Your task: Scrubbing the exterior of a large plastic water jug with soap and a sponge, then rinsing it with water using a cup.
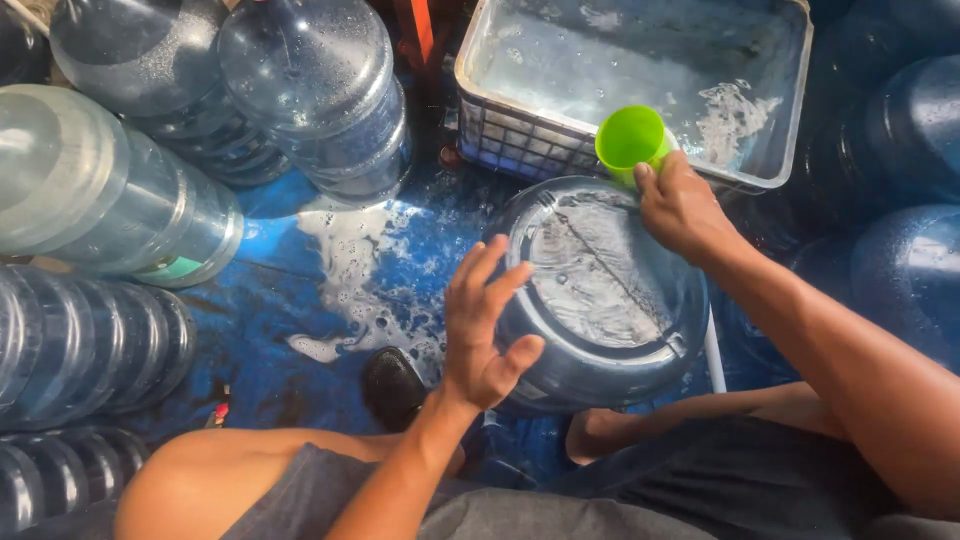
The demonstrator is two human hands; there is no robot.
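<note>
I sit low on the wet blue floor [290, 290], knees apart, with a big blue water jug [600, 300] standing upside down between my legs, its ribbed base facing up at me. My left hand [485, 325] is released, fingers spread and slightly curled, the thumb resting against the near left edge of the jug's base while the fingertips lift clear of it. My right hand [680, 205] has its grip clenched around a bright green plastic cup [630, 140], held at the far rim of the jug's base with the cup's open mouth turned toward me. The cup sits just above the near wall of a grey plastic crate [640, 90] lined with a sheet and holding soapy water. Foam lies in white patches on the floor to the left of the jug. More clear blue jugs [310, 90] lie stacked on their sides at the left, and darker ones [905, 270] crowd the right. A dark sandal [392, 385] lies just beside my left wrist.
</note>
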